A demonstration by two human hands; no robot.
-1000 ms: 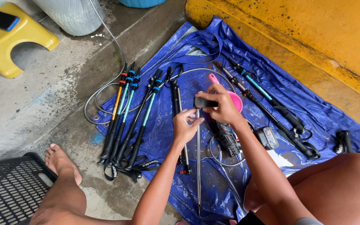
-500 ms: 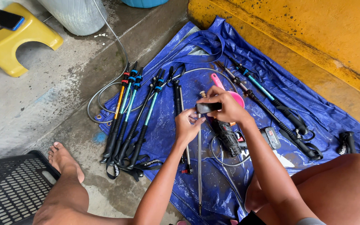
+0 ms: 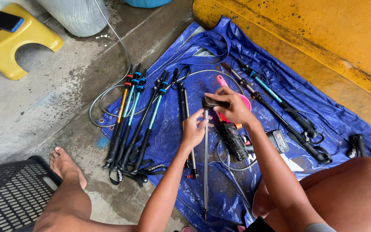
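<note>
My left hand grips a thin silver pole section that stands upright on the blue tarp. My right hand is closed on a black cylindrical handle piece at the top end of that pole. Just behind my right hand sits a pink scoop-like bowl with a pink handle. A black and red power tool with its battery lies on the tarp below my right wrist.
Several collapsed trekking poles lie in a row at the tarp's left, two more at the right. A grey hose loops across the concrete. A yellow stool holds a phone. A black crate stands bottom left, beside my foot.
My right hand has brought the black handle piece down onto the pole's top end. My left hand slid slightly along the silver shaft and keeps it upright.
</note>
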